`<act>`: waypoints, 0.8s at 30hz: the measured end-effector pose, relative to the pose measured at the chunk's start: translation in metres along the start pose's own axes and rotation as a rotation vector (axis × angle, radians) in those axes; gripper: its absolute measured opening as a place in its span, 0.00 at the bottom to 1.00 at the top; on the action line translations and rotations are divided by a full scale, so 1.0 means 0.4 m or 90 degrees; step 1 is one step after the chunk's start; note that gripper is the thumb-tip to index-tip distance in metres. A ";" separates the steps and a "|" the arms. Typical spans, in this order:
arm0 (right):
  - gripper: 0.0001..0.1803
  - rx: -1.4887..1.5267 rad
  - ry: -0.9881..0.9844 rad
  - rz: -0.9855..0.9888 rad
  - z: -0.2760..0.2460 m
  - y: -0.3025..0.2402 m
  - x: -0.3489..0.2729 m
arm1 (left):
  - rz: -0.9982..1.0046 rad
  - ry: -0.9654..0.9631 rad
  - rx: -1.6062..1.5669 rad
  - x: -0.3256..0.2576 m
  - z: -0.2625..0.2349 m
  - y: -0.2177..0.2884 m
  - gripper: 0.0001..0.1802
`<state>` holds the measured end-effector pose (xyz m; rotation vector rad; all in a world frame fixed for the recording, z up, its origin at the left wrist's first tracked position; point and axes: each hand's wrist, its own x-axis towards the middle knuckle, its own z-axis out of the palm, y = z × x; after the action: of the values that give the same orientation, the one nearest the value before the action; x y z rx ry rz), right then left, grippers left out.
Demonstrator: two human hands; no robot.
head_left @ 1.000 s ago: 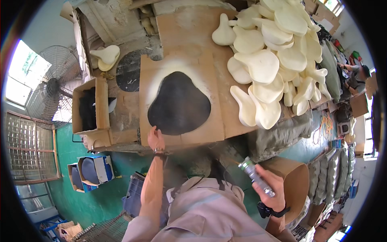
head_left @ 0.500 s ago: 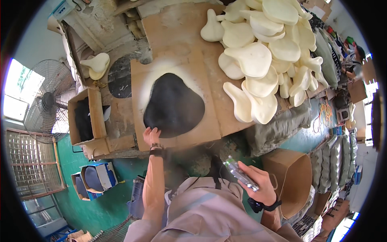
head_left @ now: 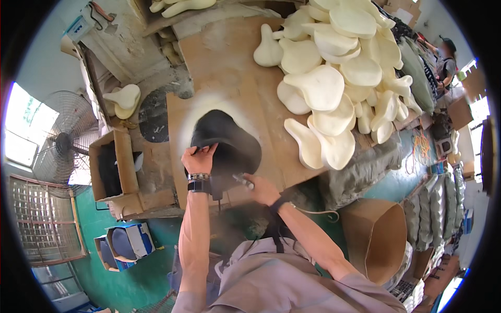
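A black saddle-shaped cover (head_left: 237, 148) lies on a flat cardboard sheet (head_left: 269, 138) on the bench. Pinched in the fingers of my left hand (head_left: 199, 159) is its left edge, raised and folded over. My right hand (head_left: 264, 191) is closed round a small silver spray gun (head_left: 243, 181), just off the cover's near right side. A pale hose (head_left: 319, 211) trails from that hand. Faint mist blurs the cover's near part. Whitish overspray rings its far side on the cardboard.
Cream foam saddle pads (head_left: 323, 88) are piled at the right of the bench. An open carton (head_left: 133, 156) with black pieces stands at the left edge, a fan (head_left: 63, 143) beyond it. A large cardboard box (head_left: 360, 229) is on the floor at right. Another person (head_left: 446, 65) stands far right.
My left hand has moved up the cover's left side and now lifts its edge. The spray gun in my right hand has come up and left to the cover. The view has shifted slightly.
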<state>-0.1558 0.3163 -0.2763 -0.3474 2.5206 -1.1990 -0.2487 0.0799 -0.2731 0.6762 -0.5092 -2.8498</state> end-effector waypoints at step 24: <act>0.26 -0.013 -0.076 0.064 0.072 0.196 0.229 | 0.537 -0.032 -0.098 -0.376 0.105 0.474 0.22</act>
<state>-0.2345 0.3121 -0.3719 -0.2847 2.4195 -1.0826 -0.1193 -0.0481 -0.1081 0.2595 -0.4350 -2.0796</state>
